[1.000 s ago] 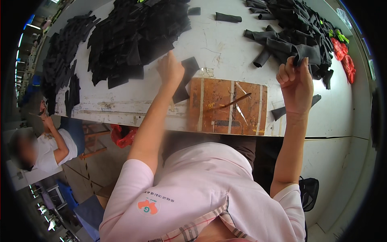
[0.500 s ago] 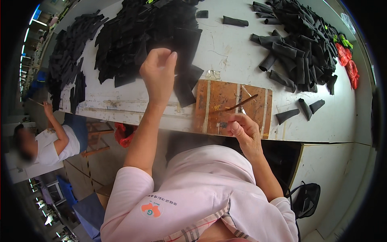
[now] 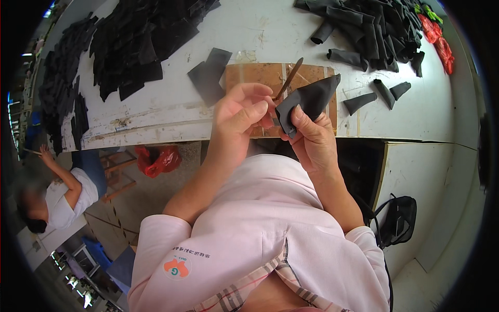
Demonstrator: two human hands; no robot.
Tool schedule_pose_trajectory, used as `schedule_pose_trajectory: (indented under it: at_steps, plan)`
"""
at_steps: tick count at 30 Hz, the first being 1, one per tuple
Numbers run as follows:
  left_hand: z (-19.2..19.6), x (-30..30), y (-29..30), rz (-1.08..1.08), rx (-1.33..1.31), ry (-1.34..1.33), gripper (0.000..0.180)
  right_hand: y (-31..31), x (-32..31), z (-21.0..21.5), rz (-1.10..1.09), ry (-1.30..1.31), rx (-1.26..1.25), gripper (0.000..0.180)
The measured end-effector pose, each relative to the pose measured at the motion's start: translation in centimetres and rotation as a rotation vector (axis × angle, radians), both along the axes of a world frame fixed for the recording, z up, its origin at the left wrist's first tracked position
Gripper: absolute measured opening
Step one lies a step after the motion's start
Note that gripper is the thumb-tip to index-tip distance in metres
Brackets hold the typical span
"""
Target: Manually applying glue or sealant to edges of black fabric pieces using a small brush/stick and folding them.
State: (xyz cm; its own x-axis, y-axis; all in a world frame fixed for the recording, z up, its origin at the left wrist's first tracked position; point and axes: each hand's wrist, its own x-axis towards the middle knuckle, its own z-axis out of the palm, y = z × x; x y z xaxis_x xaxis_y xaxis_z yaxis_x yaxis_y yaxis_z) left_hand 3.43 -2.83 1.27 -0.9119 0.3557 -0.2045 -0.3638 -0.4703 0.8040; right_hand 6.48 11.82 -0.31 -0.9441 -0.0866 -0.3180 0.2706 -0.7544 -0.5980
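Left hand (image 3: 241, 117): it is raised in front of the chest, over the near edge of the white table (image 3: 249, 31). The thumb and the first fingers are pressed together around the lower end of a thin brown stick (image 3: 289, 79), which points up toward 1 o'clock.
Right hand (image 3: 311, 138): it is just beside the left hand, at its 3 o'clock. The thumb and the fingers pinch the lower edge of a black fabric piece (image 3: 310, 99); the other fingers are curled under it.
Black fabric piece: it is held in the air between both hands, above the brown board, with its point toward 1 o'clock. The stick touches its left edge.
Brown board (image 3: 260, 78): it lies flat on the table at the near edge, behind the hands.
Loose piece (image 3: 209, 75): one flat black piece lies on the table at 10 o'clock from the hands, just beside the board.
Flat pile (image 3: 145, 36): many flat black pieces are spread at 11 o'clock, well apart from the hands.
Rolled pile (image 3: 369, 26): black rolled pieces are heaped at 1 o'clock; three small ones (image 3: 384, 96) lie alone at 3 o'clock of the board.
Red things (image 3: 439, 41): at the far right of the table, too small to tell.
Black bag (image 3: 397, 221): on the floor at 4 o'clock.
Other person (image 3: 57, 192): sits low at 8 o'clock, in a white top.
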Motion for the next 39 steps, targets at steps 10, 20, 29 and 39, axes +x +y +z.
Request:
schedule_pose_trajectory:
  at_steps: [10, 20, 29, 39]
  plan:
    - [1.0, 1.1, 1.5, 0.005, -0.130, 0.083, 0.018, 0.4, 0.2, -0.8, -0.024, 0.006, 0.016, 0.007]
    - [-0.4, -0.1, 0.5, -0.029, -0.226, 0.006, 0.009, 0.5, -0.5, -0.1, -0.001, -0.087, 0.121, 0.009]
    - [-0.1, 0.3, 0.7, 0.007, -0.057, -0.099, 0.013, 0.1, -0.8, -1.1, 0.019, -0.030, -0.057, 0.014]
    - [0.0, 0.0, 0.6, -0.014, -0.272, -0.017, 0.013, -0.2, -0.7, -1.2, 0.001, -0.050, 0.025, 0.012]
